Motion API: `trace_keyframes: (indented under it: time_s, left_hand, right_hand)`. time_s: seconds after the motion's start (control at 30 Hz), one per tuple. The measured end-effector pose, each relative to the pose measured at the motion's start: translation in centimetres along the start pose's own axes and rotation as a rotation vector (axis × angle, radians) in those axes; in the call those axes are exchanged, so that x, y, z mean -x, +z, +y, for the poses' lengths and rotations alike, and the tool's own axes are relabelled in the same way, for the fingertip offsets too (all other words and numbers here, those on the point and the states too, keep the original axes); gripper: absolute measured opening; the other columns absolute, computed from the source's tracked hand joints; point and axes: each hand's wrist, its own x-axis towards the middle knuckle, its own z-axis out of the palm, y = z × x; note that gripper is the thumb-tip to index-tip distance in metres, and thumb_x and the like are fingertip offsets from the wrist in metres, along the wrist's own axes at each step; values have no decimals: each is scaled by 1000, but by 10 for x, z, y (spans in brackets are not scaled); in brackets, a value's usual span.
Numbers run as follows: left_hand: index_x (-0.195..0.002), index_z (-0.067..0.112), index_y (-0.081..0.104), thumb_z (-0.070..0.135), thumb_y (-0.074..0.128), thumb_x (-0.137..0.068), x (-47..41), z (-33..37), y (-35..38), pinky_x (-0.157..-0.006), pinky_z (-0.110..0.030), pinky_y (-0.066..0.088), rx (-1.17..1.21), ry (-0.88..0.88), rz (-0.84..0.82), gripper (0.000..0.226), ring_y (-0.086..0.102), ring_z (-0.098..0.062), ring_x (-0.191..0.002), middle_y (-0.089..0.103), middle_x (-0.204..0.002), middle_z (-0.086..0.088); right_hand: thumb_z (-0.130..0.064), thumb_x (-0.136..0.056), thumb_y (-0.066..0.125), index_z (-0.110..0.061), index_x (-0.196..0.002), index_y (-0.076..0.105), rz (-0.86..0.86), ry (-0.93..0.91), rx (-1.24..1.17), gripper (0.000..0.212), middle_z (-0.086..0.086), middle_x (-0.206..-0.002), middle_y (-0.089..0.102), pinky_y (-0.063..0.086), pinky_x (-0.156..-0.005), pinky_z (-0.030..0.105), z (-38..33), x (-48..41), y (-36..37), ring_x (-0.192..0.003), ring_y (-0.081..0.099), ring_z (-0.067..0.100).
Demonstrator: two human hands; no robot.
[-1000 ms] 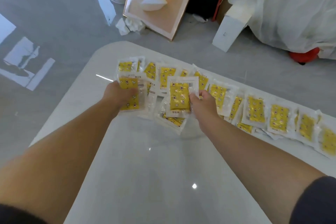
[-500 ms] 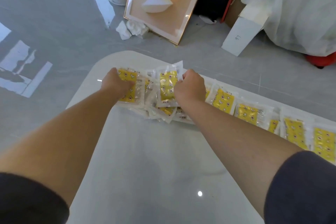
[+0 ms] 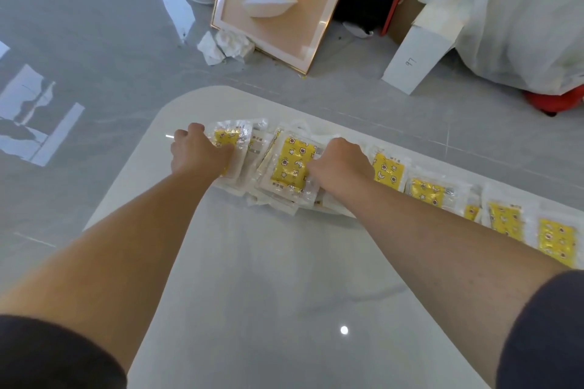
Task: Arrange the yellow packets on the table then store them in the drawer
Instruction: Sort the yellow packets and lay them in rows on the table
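Glossy white table (image 3: 284,278) on a grey tiled floor (image 3: 94,41). The yellow packets (image 3: 292,164) are heaped at its far left between both hands, and a row of them runs right along the far edge. The left hand (image 3: 200,153) curls over the heap's left end. The right hand (image 3: 339,164) pinches its right side.

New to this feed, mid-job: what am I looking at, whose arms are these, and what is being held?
No machine here: a person wears one camera on the head, looking down along two bare arms. The left hand grips a yellow packet at the left end of the pile; the right hand grips a starred packet in the middle of it. The pile lies on the white table, and a row of packets runs off to the right. No drawer is in view.
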Motion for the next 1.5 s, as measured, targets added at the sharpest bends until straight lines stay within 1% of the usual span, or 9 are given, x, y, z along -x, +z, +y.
trace_keyframes:
  time_s: [0.2, 0.33, 0.47, 0.63, 0.87, 1.1, 1.2, 1.33, 1.5]
  left_hand:
    - [-132, 17, 45, 32, 66, -86, 50, -6, -8, -99, -48, 43, 74, 172, 62, 54, 46, -28, -121, 41, -135, -7]
    - [-125, 18, 50, 26, 66, -86, 119, -19, -9, -101, -42, 39, -34, 357, 60, 43, 47, -26, -119, 47, -130, -5]
    - [-120, 19, 55, 28, 64, -88, 202, -53, 0, -98, -38, 39, -118, 410, -49, 34, 50, -22, -115, 52, -125, -1]
    - [-118, 26, 54, 36, 58, -91, 326, -119, 28, -97, -31, 38, -324, 430, -274, 29, 50, -14, -113, 52, -125, 7]
    - [-135, 27, 38, 47, 61, -85, 448, -176, 67, -100, -32, 38, -555, 447, -478, 59, 43, -16, -120, 40, -135, 5]
    - [-144, 16, 15, 50, 69, -77, 475, -189, 112, -107, -46, 27, -866, 796, -461, 93, 27, -28, -133, 24, -145, -8]
    - [-143, 13, 16, 45, 72, -75, 476, -192, 123, -107, -47, 26, -926, 840, -411, 93, 31, -29, -126, 27, -139, -9]
    - [-133, 14, 30, 40, 71, -79, 473, -193, 126, -102, -44, 29, -871, 861, -384, 73, 42, -27, -115, 41, -127, -7]
    - [-108, 23, 42, 38, 64, -83, 466, -198, 121, -87, -34, 30, -673, 663, -376, 36, 58, -16, -84, 56, -93, 7]
  right_hand:
    - [-14, -84, 55, -16, -63, 41, 20, -70, 63, 25, 0, -65, 47, 25, -48, 22, 15, 28, -1, -67, 51, 25]
    - [-19, -88, 50, -17, -64, 41, 16, -182, 129, 25, -1, -64, 46, 23, -47, 24, 47, 78, 12, -64, 49, 23]
    - [-22, -88, 46, -16, -71, 45, -88, -251, 170, 18, -1, -67, 48, 28, -48, 27, 103, 145, 36, -62, 49, 22]
    - [-28, -90, 47, -16, -84, 52, -340, -320, 279, 14, 2, -85, 59, 41, -64, 31, 188, 238, 67, -78, 57, 25]
    - [-28, -90, 55, -22, -113, 49, -476, -458, 420, 25, -1, -112, 54, 38, -76, 32, 270, 318, 102, -100, 53, 21]
    - [-41, -81, 62, -28, -124, 44, -397, -639, 519, 48, -6, -120, 50, 34, -91, 36, 304, 360, 131, -112, 48, 19]
    - [-48, -79, 62, -29, -123, 44, -359, -664, 500, 51, -7, -119, 49, 32, -91, 37, 314, 379, 147, -111, 47, 19]
    - [-44, -75, 69, -25, -124, 49, -338, -663, 516, 57, -3, -115, 54, 33, -88, 38, 324, 399, 161, -107, 51, 22]
    - [-35, -20, 89, -23, -78, 66, -245, -619, 593, 63, -6, -67, 59, 44, -58, 32, 341, 406, 175, -59, 58, 17]
